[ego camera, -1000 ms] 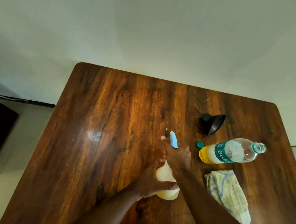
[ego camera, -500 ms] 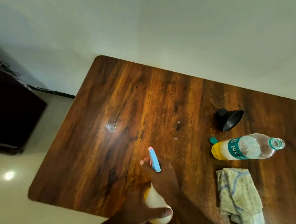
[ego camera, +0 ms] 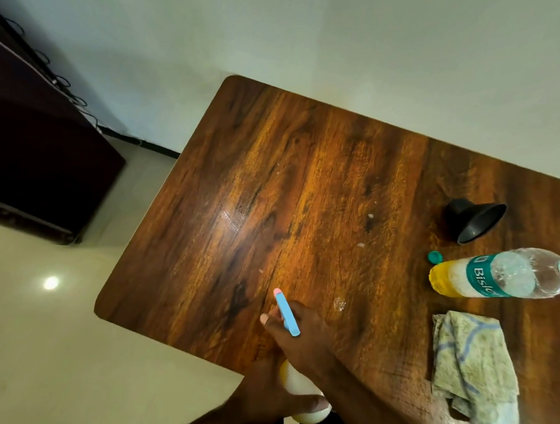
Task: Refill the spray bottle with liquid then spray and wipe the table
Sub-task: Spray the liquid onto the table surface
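Spray bottle (ego camera: 303,400) held over the near edge of the wooden worktop (ego camera: 306,187), blue nozzle head (ego camera: 287,314) aimed away. Right hand (ego camera: 303,341) wrapped around the trigger neck, fingers (ego camera: 265,319) curled shut; left hand (ego camera: 273,398) closed round the pale body. Lay well right: black funnel (ego camera: 475,220), green cap (ego camera: 435,256), open water bottle (ego camera: 504,274), folded cloth (ego camera: 475,371).

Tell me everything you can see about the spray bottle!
The spray bottle has a pale, cream-yellow, plastic-looking body and a light blue head with a pink tip. It is held above the table's near edge, nozzle pointing over the wood. The left hand cups the body; the right hand wraps the neck.
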Tool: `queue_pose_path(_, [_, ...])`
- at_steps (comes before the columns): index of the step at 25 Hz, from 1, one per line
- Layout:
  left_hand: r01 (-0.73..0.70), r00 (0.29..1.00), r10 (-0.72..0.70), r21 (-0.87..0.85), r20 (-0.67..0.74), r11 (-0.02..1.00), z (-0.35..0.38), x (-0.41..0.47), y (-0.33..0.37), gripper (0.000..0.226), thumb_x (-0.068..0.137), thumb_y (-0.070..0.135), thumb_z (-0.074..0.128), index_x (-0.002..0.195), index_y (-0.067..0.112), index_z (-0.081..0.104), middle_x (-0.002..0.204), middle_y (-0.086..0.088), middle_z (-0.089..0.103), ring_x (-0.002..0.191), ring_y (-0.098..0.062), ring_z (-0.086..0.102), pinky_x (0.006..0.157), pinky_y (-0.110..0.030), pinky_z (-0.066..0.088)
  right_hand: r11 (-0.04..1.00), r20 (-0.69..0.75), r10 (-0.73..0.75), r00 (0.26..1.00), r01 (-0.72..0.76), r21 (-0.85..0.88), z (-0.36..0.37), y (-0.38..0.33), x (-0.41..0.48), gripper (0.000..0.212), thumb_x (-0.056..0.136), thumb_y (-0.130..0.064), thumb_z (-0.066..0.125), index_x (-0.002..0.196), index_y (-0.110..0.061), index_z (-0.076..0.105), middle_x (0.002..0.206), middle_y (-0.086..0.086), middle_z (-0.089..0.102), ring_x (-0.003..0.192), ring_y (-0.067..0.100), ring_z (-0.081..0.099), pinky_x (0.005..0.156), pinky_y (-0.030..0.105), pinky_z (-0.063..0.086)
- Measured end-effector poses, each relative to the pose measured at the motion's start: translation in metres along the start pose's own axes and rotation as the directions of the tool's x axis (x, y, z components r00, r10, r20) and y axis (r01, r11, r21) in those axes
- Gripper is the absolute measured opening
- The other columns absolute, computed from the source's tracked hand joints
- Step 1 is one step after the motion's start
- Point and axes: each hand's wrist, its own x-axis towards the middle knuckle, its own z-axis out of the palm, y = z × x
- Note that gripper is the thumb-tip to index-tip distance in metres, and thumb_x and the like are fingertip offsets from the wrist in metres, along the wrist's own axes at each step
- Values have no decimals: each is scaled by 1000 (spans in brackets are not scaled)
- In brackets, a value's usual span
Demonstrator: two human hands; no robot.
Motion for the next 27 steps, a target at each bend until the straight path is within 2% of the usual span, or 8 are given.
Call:
queue_pose_path(3, [-39, 999, 38, 59, 6, 998, 4, 7, 10, 89, 67, 55, 88, 137, 35, 36, 121, 38, 29, 119, 13, 34, 84, 11, 27, 995, -30, 9, 1000, -6, 99, -17, 7, -2, 38, 78, -64, 69, 87, -27, 71, 74, -16, 68, 72, 9, 68, 74, 27, 59])
queue_pose_path(6, [0, 999, -5, 89, 48, 996, 13, 14, 26, 118, 53, 77, 81, 150, 33, 30, 136, 28, 38, 142, -4, 37, 113, -14, 32, 998, -79, -66, 995, 66, 9, -21, 7, 6, 48, 80, -63, 66, 65, -18, 59, 56, -2, 59, 56, 19, 59, 57, 33, 53])
queue_pose_path(9, [25, 1000, -24, 40, -6, 999, 11, 18, 33, 137, 40, 88, 77, 153, 34, 21, 153, 21, 35, 149, -10, 30, 123, -31, 26, 999, -71, -39, 997, 38, -8, -18, 4, 16, 55, 78, -69, 62, 66, -15, 60, 57, 2, 61, 53, 20, 59, 57, 39, 54])
queue_pose_path(13, [-2, 1000, 6, 147, -29, 989, -2, 22, 39, 111, 66, 66, 84, 153, 36, 20, 152, 19, 34, 146, -6, 28, 114, -13, 18, 995, -26, -29, 999, 31, 94, -23, 0, 24, 50, 75, -70, 64, 84, -21, 69, 69, -2, 67, 64, 20, 64, 66, 43, 57])
queue_pose_path(16, [-31, 997, 28, 50, 75, 998, -11, 41, 46, 69, 70, 50, 90, 118, 47, 40, 124, 37, 44, 115, 13, 45, 94, -1, 32, 992, -50, -8, 999, 14, 122, -38, -10, 43, 46, 76, -63, 68, 83, -18, 69, 69, 5, 67, 63, 24, 65, 65, 47, 57])
queue_pose_path(19, [-122, 988, 123, -19, 98, 992, -25, 63, 60, 64, 70, 45, 92, 119, 43, 51, 120, 22, 65, 115, -4, 61, 92, -22, 54, 995, -136, 36, 990, -24, 92, -53, -21, 66, 37, 83, -49, 70, 75, -13, 69, 64, 7, 68, 60, 25, 66, 64, 47, 57])
queue_pose_path(23, [-174, 974, 173, -6, 146, 985, -31, 82, 68, 72, 71, 48, 89, 130, 39, 49, 129, 16, 65, 119, -8, 60, 101, -40, 55, 995, -223, 96, 970, -84, 61, -60, -26, 77, 35, 89, -43, 70, 71, -13, 66, 65, 5, 69, 60, 23, 67, 65, 48, 60])
queue_pose_path(27, [-286, 955, 262, 185, 142, 940, -22, 78, 73, 84, 65, 64, 86, 132, 44, 39, 130, 29, 54, 116, 8, 51, 96, -12, 48, 987, -185, 8, 983, 22, 160, -75, -4, 49, 40, 82, -58, 72, 106, -26, 70, 89, -11, 73, 83, 11, 70, 80, 42, 61])
